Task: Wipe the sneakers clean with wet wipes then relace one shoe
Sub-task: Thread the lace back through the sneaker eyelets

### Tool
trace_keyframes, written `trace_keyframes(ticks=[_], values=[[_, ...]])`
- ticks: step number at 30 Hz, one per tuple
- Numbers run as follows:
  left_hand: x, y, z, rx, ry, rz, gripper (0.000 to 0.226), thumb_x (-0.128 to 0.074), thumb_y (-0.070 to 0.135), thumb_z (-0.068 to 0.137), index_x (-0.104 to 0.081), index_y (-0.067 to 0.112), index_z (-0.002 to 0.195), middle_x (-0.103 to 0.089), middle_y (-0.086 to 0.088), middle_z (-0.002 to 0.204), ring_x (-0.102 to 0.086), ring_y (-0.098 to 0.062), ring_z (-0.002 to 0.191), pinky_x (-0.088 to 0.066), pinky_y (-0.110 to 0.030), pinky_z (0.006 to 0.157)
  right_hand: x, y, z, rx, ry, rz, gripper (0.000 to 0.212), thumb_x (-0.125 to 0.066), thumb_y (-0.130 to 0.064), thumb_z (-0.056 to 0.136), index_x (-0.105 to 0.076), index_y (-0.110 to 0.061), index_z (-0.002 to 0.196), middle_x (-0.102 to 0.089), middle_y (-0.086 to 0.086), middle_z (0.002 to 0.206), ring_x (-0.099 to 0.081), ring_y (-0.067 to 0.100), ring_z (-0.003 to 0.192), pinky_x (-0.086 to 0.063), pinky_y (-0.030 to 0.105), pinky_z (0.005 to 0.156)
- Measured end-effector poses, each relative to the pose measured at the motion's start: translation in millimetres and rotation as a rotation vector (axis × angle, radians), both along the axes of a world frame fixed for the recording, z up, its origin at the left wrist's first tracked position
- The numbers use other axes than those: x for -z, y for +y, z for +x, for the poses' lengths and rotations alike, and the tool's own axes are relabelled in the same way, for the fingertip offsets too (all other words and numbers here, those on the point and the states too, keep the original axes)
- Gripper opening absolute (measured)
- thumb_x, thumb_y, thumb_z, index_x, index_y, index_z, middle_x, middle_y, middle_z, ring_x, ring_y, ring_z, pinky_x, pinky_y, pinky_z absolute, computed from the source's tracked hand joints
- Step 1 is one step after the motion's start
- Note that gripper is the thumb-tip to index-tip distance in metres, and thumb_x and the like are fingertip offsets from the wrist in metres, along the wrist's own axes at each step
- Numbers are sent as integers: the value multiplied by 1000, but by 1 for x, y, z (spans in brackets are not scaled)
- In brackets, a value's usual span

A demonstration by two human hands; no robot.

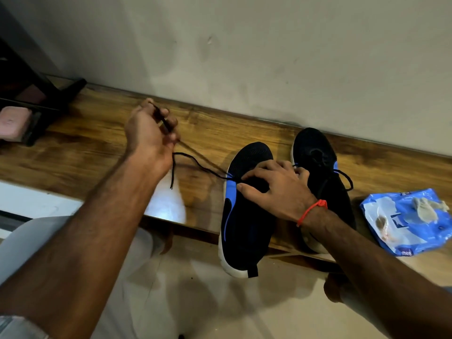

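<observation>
Lace [195,162] in raised left hand [146,130]

- Bench [102,145]: wood with visible grain, varnished, semi-gloss sheen.
- Left sneaker [244,231]: matt black knit mesh upper, smooth blue panel, white rubber-like sole.
- Right sneaker [315,152]: same matt mesh.
- Lace [195,165]: black woven cord.
- Wipes pack [411,223]: glossy crinkled plastic film.
- Wall [269,57]: matt, scuffed paint.
</observation>
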State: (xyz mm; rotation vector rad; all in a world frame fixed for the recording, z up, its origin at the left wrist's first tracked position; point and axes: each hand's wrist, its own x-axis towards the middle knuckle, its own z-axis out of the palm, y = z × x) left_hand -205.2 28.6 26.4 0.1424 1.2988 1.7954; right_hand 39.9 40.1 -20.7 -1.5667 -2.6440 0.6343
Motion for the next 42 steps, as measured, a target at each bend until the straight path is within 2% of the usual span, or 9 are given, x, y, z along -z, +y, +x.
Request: trace_keyframes(ticks=[7,10,14,18,22,24,33,37,42], values=[[34,-25,53,1222,1476,-619,29,-58,56,96,-64,28,91,-64,5,86,-61,-15,82,-52,-33,72,-2,1,0,-15,-26,22,76,-16,-89,70,-60,-50,119,-49,-21,136,-31,16,136,-16,61,108],[36,-23,48,1259,1318,-620,25,-57,45,100,-66,24,90,-65,3,88,-61,-14,81,-48,-31,67,-2,0,2,-12,-23,26,75,-16,-87,70,-60,-51,118,-49,-21,137,-29,16,138,-15,63,109],[14,-10,42,360,643,-177,25,-39,36,109,-56,24,94,-74,8,105,-63,-11,95,-40,-32,70,-2,1,2,-15,-18,18,74,-17,-86,70,-60,-50,119,-49,-20,138,-20,21,145,-10,66,110],[-6,-6,24,101,44,55,30,-34,37,110,-47,22,88,-52,6,60,-62,-17,56,-50,-29,60,-3,1,2,-28,-39,23,76,-16,-85,69,-61,-49,119,-49,-18,140,-12,26,148,-7,64,111],[29,-18,40,785,1255,-284,20,-42,37,108,-55,23,103,-61,3,85,-59,-11,68,-47,-29,58,-3,1,1,-38,-66,26,75,-16,-84,69,-61,-49,119,-48,-18,141,-13,26,149,-8,66,111],[49,-23,48,1132,1515,-363,25,-53,42,102,-62,25,117,-66,3,104,-63,-15,94,-55,-38,78,-3,1,1,-49,-81,48,76,-15,-84,70,-61,-48,119,-49,-18,141,-14,26,148,-10,67,110],[18,-15,18,894,1489,-604,11,-59,33,101,-68,26,102,-52,13,84,-50,0,75,-39,-22,60,-5,3,6,-70,-88,27,75,-16,-83,71,-56,-52,126,-45,-22,144,-9,23,150,-7,68,111],[29,-18,14,1201,1360,-805,28,-58,47,99,-73,26,89,-70,0,94,-67,-20,92,-56,-42,87,-3,5,7,-75,-103,-18,58,-29,-77,83,-55,-49,127,-45,-21,144,-10,22,150,-6,66,112],[27,-19,17,1062,1334,-929,37,-45,55,103,-72,32,113,-72,-2,95,-69,-22,88,-51,-44,94,-4,11,15,181,507,-121,27,-45,-28,102,-62,-33,122,-65,-11,121,-55,7,120,-44,41,106]])
